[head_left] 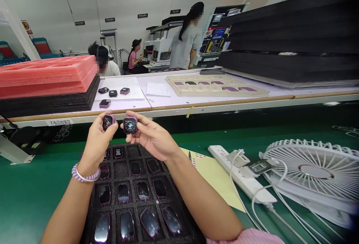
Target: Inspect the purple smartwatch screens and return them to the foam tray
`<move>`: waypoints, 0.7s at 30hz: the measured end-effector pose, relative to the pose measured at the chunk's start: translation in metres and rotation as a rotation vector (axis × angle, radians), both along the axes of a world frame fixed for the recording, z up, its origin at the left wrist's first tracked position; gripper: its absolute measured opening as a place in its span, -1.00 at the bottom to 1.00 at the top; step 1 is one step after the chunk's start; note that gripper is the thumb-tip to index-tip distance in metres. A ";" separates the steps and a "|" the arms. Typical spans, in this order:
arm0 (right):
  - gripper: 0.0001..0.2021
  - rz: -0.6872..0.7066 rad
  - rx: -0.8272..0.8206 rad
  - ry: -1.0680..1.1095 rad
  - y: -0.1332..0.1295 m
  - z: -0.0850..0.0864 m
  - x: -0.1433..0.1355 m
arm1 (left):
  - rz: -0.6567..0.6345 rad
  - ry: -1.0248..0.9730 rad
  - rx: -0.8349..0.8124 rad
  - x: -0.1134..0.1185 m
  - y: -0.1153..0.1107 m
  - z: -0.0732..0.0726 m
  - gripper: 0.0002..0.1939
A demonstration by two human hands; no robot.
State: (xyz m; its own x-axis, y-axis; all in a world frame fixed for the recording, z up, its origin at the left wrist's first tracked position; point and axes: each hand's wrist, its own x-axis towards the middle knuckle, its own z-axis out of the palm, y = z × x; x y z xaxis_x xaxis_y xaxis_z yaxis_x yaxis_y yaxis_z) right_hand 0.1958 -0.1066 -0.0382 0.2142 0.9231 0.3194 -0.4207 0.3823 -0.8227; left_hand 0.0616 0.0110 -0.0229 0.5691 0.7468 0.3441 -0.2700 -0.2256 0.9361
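My left hand [98, 139] is closed around a purple-cased smartwatch body [107, 122], its lit screen turned partly aside. Beside it, my right hand [153, 135] grips a second smartwatch body [130, 125] by its edges, the lit screen showing a dial and facing me. Both are held up above a black foam tray [120, 169]. In the tray's compartments lie several more watch bodies, such as a dark-screened one [123, 192]. Two near the back, one of them this watch with white text [118, 152], have lit screens. My left forearm partly covers the tray's left side.
A shelf ahead holds red foam [47, 70], several watches on paper [113, 93], a beige tray [190, 90] with purple parts and stacked black foam [269, 42]. At right are a power strip [241, 173], cables and a white fan [311, 173]. Several people work beyond.
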 end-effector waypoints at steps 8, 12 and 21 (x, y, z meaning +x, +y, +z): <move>-0.62 -0.070 -0.078 0.120 0.006 -0.005 0.013 | -0.203 -0.047 -0.325 -0.003 0.000 0.005 -0.19; -0.62 -0.088 -0.091 0.099 0.006 -0.005 0.013 | -0.210 -0.042 -0.303 -0.001 0.000 0.004 -0.27; -0.60 -0.183 -0.069 0.009 0.004 0.000 0.009 | -0.214 -0.042 -0.211 0.002 -0.004 0.000 -0.42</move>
